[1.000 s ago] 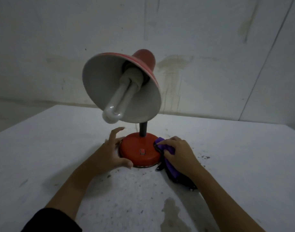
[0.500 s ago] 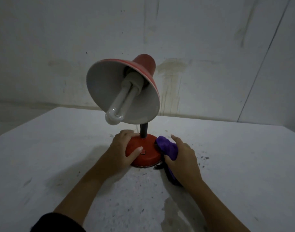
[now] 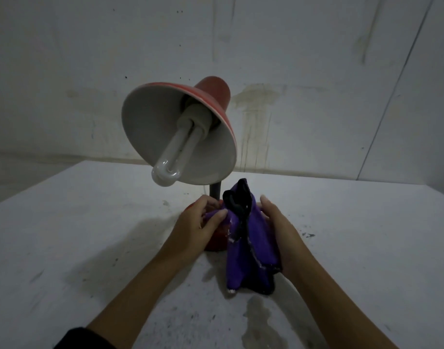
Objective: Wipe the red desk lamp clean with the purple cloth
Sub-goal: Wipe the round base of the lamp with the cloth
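The red desk lamp [image 3: 213, 94] stands on the white table [image 3: 65, 235], its shade tilted toward me with a white bulb [image 3: 173, 159] showing. Its red base [image 3: 217, 238] is mostly hidden behind my hands and the cloth. The purple cloth [image 3: 251, 245], edged in black, is lifted off the table and hangs between my hands in front of the base. My left hand [image 3: 198, 227] pinches the cloth's upper left part. My right hand [image 3: 276, 222] holds the cloth from its right side, fingers behind the fabric.
A stained grey wall [image 3: 291, 71] rises close behind the table. A damp patch [image 3: 258, 321] marks the table near me. Dark specks [image 3: 307, 234] lie right of the lamp.
My left hand left the lamp base and took hold of the cloth. Both hands lifted the cloth off the table, and it now hangs spread in front of the base.
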